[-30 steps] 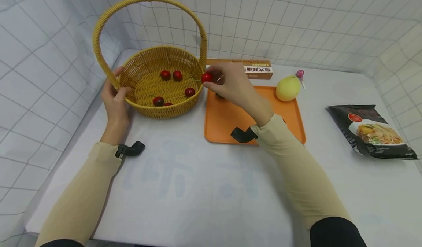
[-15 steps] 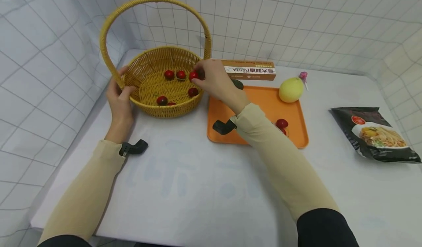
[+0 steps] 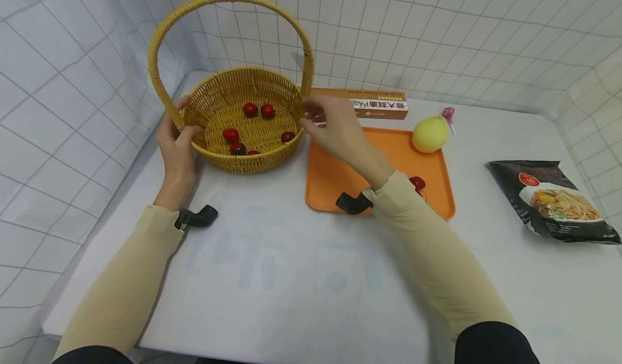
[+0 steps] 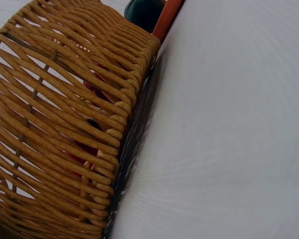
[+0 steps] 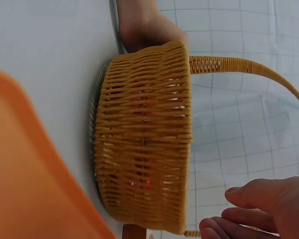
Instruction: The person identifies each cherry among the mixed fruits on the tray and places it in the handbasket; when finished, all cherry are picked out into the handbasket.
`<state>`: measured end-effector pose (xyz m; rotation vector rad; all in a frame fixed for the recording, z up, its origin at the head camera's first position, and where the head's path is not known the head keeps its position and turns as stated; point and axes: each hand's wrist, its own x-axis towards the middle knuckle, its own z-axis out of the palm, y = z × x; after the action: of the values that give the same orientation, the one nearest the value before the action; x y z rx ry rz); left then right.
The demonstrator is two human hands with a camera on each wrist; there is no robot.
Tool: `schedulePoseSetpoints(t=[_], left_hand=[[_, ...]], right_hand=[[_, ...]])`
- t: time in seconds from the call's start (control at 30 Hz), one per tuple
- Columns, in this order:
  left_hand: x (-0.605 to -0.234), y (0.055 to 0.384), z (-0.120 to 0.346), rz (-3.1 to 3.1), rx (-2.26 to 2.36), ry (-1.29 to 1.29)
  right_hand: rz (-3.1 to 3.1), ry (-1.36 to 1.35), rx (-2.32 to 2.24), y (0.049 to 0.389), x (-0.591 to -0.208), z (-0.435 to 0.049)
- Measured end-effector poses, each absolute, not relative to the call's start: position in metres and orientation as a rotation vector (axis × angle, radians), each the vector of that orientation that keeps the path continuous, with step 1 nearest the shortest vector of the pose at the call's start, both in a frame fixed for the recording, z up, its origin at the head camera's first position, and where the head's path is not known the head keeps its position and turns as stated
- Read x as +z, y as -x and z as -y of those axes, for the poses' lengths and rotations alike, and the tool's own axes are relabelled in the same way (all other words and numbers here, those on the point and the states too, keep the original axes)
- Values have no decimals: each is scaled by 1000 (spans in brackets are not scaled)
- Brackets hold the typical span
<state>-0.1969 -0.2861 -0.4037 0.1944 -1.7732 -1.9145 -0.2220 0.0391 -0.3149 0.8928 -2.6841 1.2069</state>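
Note:
A yellow woven basket (image 3: 214,161) with a tall arched handle stands at the back left, with several red cherries (image 3: 230,135) lying on its bottom. My left hand (image 3: 177,150) grips the basket's left rim near the foot of the handle; the right wrist view shows part of that hand (image 5: 147,25) beyond the basket wall. Close beside the right rim is my right hand (image 3: 340,129), its fingers loosely bent and holding nothing. In the right wrist view, thumb and fingers (image 5: 259,194) are apart. The left wrist view shows woven wall (image 4: 65,124), cherries glimpsed through it.
Right of the basket lies an orange tray (image 3: 330,191) with red cherries (image 3: 417,182) and a yellow-green pear-like fruit (image 3: 430,134). A pasta box (image 3: 381,105) and lollipop (image 3: 448,113) lie behind. A dark green round thing (image 4: 143,12) and a black noodle packet (image 3: 554,199) also show.
My right hand reached over the basket with a cherry, let it go, and drew back right to the rim. One more cherry lies inside at the left. My left hand stays on the rim.

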Motion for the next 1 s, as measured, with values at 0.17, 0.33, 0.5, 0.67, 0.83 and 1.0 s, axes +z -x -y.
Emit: schedulePoseSetpoints(t=[0.17,0.33,0.5,0.67,0.83,1.0], left_hand=[[-404,197,287,1771,-1919,-207],[-404,196,288,1759,-1932,-213],[-404,195,288,1764,-1933,-212],[-406,194,287,1751,-1937,-226],[-406,195,286,1737,-1950,-229],[-404,196,287,1765,-1941,-218]], right_hand=[[2666,-881,1168,215,-317,-60],[2701,-844,1044,206,-319,-82],[2729,-822,1059,196,-326,-101],[2736,-780,1131,184,-334,-121],[2728,-742,1203,172,-344,-145],[2781,-685,1207,170,-345,-168]])
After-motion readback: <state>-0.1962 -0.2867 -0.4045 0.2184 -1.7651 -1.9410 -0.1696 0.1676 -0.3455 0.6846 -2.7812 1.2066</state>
